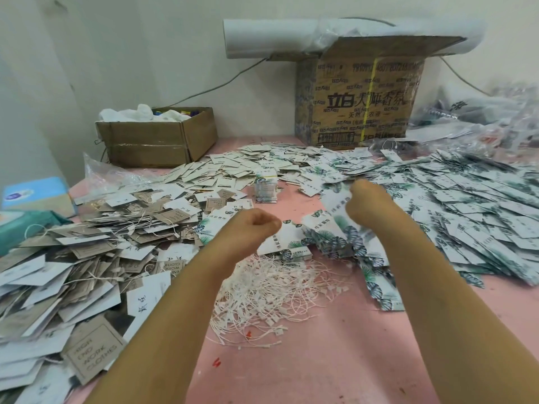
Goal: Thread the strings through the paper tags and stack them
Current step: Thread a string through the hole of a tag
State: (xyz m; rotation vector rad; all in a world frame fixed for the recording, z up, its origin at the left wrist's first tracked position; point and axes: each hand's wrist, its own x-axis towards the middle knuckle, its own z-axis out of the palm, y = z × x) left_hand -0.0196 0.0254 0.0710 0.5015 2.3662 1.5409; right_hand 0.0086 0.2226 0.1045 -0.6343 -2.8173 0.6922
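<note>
My left hand [256, 225] hovers over the middle of the pink table [320, 360] with its fingers curled; what they hold is hidden. My right hand [367, 202] is raised to its right and grips a white leaf-print tag [338, 208] that hangs below the fingers. Under both forearms lies a tangle of white strings [271, 290] with small plastic ends. More leaf-print tags [455, 208] spread in a wide heap to the right. A small banded stack of tags [266, 188] stands beyond my hands.
Grey and white tags with strings [87, 258] are piled on the left. A low open carton [157, 141] and a tall printed carton [358, 100] stand by the wall. Tissue packs [32, 196] lie at the far left, plastic bags [495, 118] at the far right.
</note>
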